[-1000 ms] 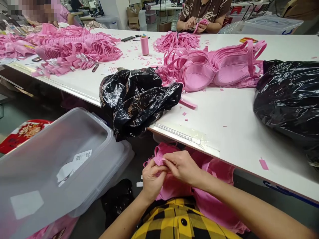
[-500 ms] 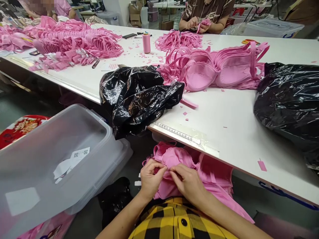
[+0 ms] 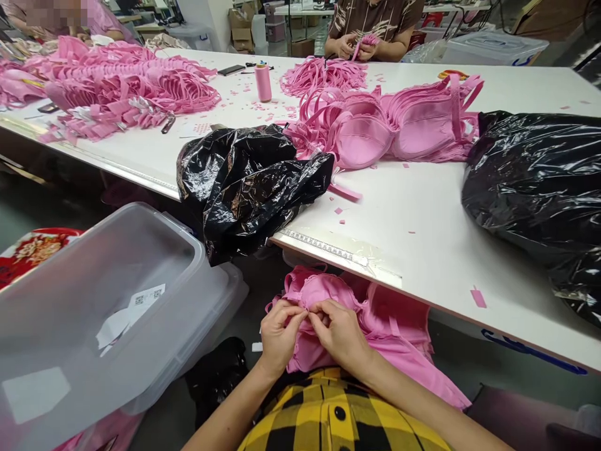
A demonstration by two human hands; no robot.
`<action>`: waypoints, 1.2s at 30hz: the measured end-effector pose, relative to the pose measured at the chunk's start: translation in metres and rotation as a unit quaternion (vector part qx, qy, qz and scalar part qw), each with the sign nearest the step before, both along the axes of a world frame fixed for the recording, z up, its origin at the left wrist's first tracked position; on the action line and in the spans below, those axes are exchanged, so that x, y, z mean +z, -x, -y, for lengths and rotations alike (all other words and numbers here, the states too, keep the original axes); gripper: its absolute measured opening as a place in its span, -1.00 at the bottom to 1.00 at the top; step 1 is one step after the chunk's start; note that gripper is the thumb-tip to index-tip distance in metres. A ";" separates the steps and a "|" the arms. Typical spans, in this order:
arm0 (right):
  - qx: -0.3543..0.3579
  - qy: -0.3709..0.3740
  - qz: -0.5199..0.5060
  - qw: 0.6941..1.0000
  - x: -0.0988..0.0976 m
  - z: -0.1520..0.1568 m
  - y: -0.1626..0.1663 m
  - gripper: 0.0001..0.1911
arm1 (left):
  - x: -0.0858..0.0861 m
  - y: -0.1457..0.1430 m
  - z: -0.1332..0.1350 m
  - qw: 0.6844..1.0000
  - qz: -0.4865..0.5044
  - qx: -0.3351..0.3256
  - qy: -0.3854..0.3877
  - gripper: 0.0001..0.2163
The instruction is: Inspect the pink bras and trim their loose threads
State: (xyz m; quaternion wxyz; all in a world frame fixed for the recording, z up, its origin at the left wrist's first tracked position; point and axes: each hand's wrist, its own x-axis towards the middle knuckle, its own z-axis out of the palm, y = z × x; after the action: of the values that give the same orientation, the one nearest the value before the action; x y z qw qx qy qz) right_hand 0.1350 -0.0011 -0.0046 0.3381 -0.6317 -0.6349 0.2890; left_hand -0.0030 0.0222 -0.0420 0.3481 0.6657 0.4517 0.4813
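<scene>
A pink bra lies in my lap, below the table's front edge, on more pink fabric. My left hand pinches the bra's edge between thumb and forefinger. Right beside it, my right hand pinches too, its fingertips meeting the left ones near the middle of the bra. The small bit between the fingertips is too tiny to make out clearly. One moulded cup shows above the hands, and another part spreads out to the right.
Stacked pink bras stand on the white table between a crumpled black plastic bag and a larger one. A clear plastic bin is at my left. Across the table a person handles pink straps; a thread cone stands nearby.
My fingertips have come closer together on the bra, the right hand shifting slightly left and up. The whole view has turned a little to the right.
</scene>
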 end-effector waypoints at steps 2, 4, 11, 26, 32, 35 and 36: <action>-0.001 -0.005 0.003 1.000 -0.001 -0.003 0.000 -0.84 | 0.000 0.000 0.000 1.000 -0.010 -0.007 -0.008 -0.96; 0.002 -0.010 0.007 1.000 -0.003 -0.006 -0.001 -0.84 | 0.002 0.000 0.000 0.999 -0.023 -0.013 -0.027 -0.95; 0.014 -0.056 0.003 0.998 -0.008 -0.008 -0.001 -0.85 | 0.009 0.013 -0.005 0.977 -0.081 -0.120 -0.157 -0.78; 0.100 -0.095 -0.011 0.990 0.015 0.001 -0.006 -0.84 | 0.013 0.020 -0.010 0.951 0.108 -0.183 0.226 -0.86; 0.134 -0.148 0.079 0.977 0.020 0.005 -0.002 -0.82 | 0.021 0.018 -0.008 0.971 0.051 -0.180 0.148 -0.91; 0.152 -0.176 0.109 0.966 0.018 0.007 0.000 -0.83 | 0.015 0.013 -0.005 0.990 0.003 -0.122 0.068 -0.92; 0.153 -0.182 0.114 0.965 0.016 0.007 0.001 -0.83 | 0.014 0.011 -0.004 0.993 -0.004 -0.107 0.051 -0.91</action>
State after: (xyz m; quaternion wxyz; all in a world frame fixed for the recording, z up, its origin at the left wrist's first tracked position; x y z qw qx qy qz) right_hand 0.1341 -0.0085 0.0118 0.3245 -0.4837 -0.8003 0.1426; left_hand -0.0143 0.0259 -0.0283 0.4287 0.6936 0.4036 0.4150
